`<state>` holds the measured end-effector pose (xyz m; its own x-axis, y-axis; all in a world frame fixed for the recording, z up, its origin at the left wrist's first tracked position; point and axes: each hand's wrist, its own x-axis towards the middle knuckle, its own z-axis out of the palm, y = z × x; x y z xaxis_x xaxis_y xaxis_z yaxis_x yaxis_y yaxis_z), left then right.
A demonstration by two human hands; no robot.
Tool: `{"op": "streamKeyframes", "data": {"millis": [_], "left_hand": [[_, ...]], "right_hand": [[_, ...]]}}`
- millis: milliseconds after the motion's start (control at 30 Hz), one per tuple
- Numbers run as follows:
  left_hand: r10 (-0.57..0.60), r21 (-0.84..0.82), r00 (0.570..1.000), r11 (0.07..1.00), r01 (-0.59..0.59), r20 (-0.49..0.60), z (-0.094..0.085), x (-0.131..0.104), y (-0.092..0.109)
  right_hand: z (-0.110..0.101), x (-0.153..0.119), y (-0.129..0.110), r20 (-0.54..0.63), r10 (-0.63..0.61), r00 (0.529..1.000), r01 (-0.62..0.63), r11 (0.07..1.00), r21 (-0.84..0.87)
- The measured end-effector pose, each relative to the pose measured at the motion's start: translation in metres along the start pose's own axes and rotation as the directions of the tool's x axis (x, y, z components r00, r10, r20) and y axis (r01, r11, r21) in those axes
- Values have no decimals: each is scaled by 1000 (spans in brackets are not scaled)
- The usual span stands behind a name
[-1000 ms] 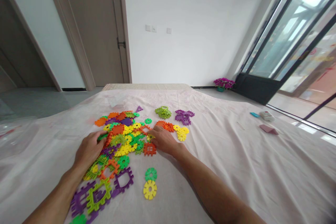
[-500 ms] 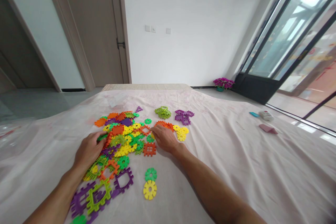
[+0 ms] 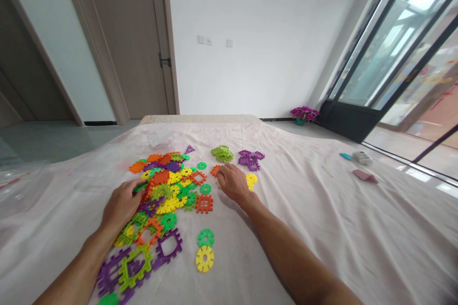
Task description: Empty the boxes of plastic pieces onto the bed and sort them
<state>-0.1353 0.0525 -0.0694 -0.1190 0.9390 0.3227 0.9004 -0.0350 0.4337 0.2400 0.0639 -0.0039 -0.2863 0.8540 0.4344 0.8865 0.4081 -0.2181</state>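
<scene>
My left hand rests at the left edge of a heap of plastic building pieces, its thumb and forefinger apart beside a tilted orange piece. Notched discs and toothed squares in yellow, green, orange and purple make up the heap. Right of it, my right hand is closed with fingertips down; a sliver of a yellow disc shows at them. Orange pieces and yellow discs are partly hidden by this hand.
Beyond my right hand lie a lime green pile and a purple pile. A green disc and a yellow disc lie nearer me. A pink cloth piece and a small white box are far right on the sheet.
My right hand has moved right, from the heap's edge to the yellow discs, with the bit of yellow still at its fingertips. My left hand has stayed in place.
</scene>
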Motion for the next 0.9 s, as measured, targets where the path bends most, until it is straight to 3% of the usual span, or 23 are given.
{"op": "streamKeyframes", "data": {"millis": [333,533,900], "left_hand": [[-8,-4,1000,1000,8,5,-1,0,1],[6,-2,1000,1000,-6,0,-1,0,1],[-4,7,1000,1000,4,7,-3,-1,4]], "right_hand": [[3,-8,-12,130,-290,948,272,952,144],[9,-10,-12,171,-340,925,314,936,161],[12,-11,-12,188,-333,924,316,942,111]]}}
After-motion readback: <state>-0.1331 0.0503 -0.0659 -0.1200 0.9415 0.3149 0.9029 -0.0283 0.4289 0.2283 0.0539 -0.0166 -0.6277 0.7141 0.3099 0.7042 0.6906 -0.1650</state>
